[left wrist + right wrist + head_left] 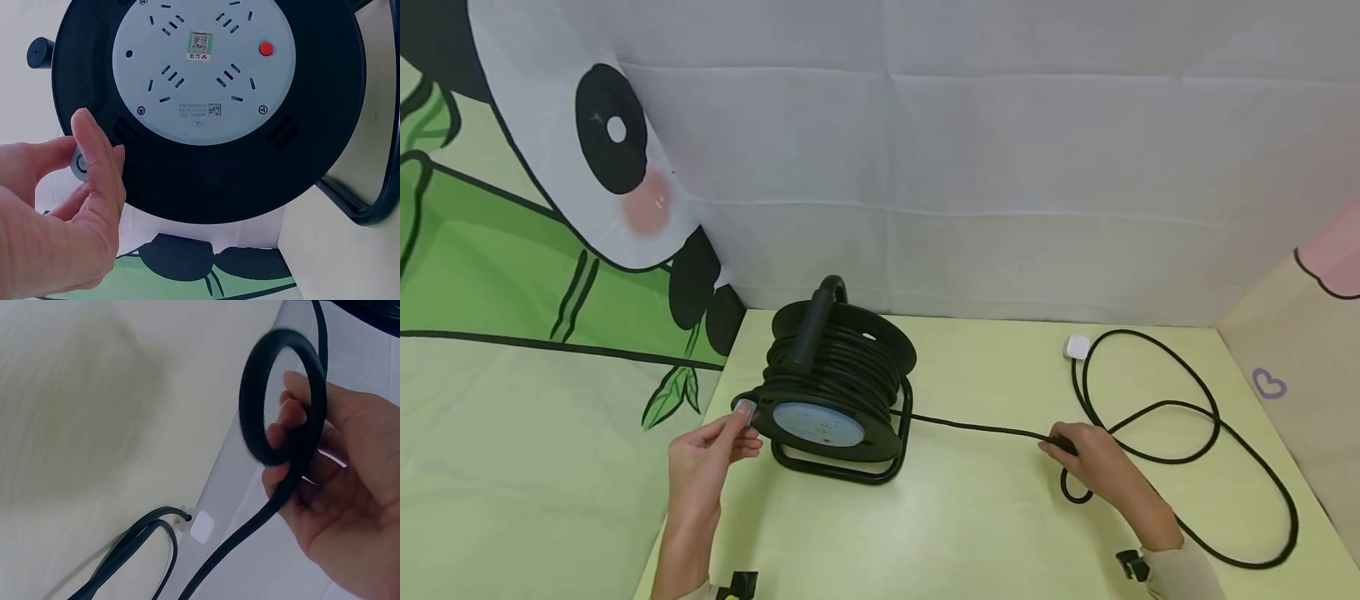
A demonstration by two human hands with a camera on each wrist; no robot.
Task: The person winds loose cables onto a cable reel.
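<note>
A black cable reel (829, 417) stands on the table toward the left, with black cable wound round its drum. My left hand (707, 458) is at the reel's left edge, its thumb and fingers pinching a small round winding knob (79, 164) on the rim. The pale blue socket plate (203, 78) with a red button faces that hand's camera. From the drum the cable (985, 428) runs right, nearly straight, to my right hand (1101, 462). That hand grips the cable, and in the right wrist view a small loop of it (252, 394) rises over the fingers.
Loose cable (1292, 517) lies in wide loops on the right of the table (970, 517). Its white plug (1077, 347) rests near the back edge. A white cloth (1000, 167) hangs behind, and a printed panda cloth (550, 292) hangs at the left.
</note>
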